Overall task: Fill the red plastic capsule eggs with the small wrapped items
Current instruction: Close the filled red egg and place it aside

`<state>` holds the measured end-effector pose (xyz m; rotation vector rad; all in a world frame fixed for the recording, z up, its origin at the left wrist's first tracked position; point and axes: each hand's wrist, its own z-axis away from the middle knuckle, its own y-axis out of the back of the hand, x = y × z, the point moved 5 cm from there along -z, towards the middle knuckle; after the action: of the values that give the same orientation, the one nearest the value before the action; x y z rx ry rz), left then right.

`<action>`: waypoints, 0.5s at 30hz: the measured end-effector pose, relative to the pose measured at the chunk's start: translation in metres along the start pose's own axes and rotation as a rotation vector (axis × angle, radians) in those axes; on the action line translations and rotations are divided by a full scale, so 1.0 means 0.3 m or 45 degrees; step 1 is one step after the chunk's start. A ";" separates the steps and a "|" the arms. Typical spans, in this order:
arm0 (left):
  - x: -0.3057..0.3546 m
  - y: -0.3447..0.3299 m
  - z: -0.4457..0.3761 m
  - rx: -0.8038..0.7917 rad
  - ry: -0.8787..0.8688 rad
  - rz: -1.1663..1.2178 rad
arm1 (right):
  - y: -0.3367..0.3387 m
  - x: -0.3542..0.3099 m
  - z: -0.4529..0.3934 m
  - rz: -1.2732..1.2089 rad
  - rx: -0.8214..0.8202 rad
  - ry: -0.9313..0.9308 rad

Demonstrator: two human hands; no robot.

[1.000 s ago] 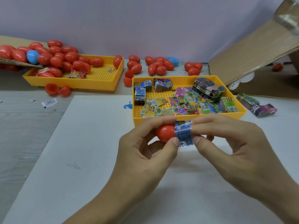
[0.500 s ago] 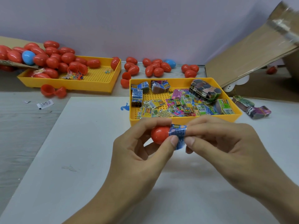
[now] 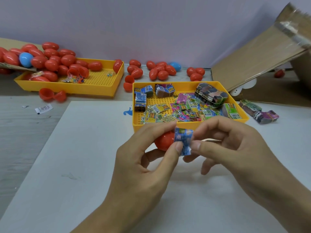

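Observation:
My left hand (image 3: 143, 158) grips a red capsule egg half (image 3: 164, 142) between thumb and fingers, just in front of the near yellow tray (image 3: 190, 126). A small blue wrapped item (image 3: 183, 142) sticks out of the egg's right side. My right hand (image 3: 235, 148) pinches that wrapper with thumb and forefinger. The tray behind holds several colourful wrapped items (image 3: 185, 110) and banded bundles (image 3: 210, 95). The egg's open side is hidden by the wrapper.
A second yellow tray (image 3: 101, 89) at the back left holds several red eggs (image 3: 50, 61) and a blue egg (image 3: 25, 59). More eggs (image 3: 159, 71) lie along the wall. Open red halves (image 3: 52, 95) sit by the left tray. A cardboard box flap (image 3: 260, 52) leans at right, with bundles (image 3: 265, 116) below it.
Both hands have dropped slightly toward me with the egg. The blue wrapper is pressed more against the egg, and my right hand's lower fingers have spread away.

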<state>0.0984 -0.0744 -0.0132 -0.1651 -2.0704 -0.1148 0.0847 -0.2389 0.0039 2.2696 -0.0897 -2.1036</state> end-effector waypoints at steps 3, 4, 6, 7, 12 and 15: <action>0.000 -0.002 0.001 -0.020 -0.004 0.001 | 0.012 0.001 -0.005 -0.013 0.000 -0.052; -0.001 -0.003 0.002 -0.026 -0.005 0.001 | 0.010 -0.002 -0.004 0.027 -0.004 -0.030; -0.004 -0.008 0.007 -0.042 -0.008 -0.005 | 0.001 -0.009 0.001 0.131 0.003 0.046; -0.004 -0.010 0.008 -0.050 -0.008 -0.015 | -0.001 -0.010 0.005 0.177 0.014 0.085; 0.003 -0.019 0.011 -0.101 0.006 -0.012 | -0.003 -0.020 0.007 0.194 0.008 0.167; 0.001 -0.021 0.009 -0.115 0.051 0.016 | -0.003 -0.029 0.007 0.262 0.007 0.201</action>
<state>0.0949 -0.0800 -0.0142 -0.2293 -2.0250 -0.2022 0.0819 -0.2373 0.0124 2.3080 -0.3081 -1.8210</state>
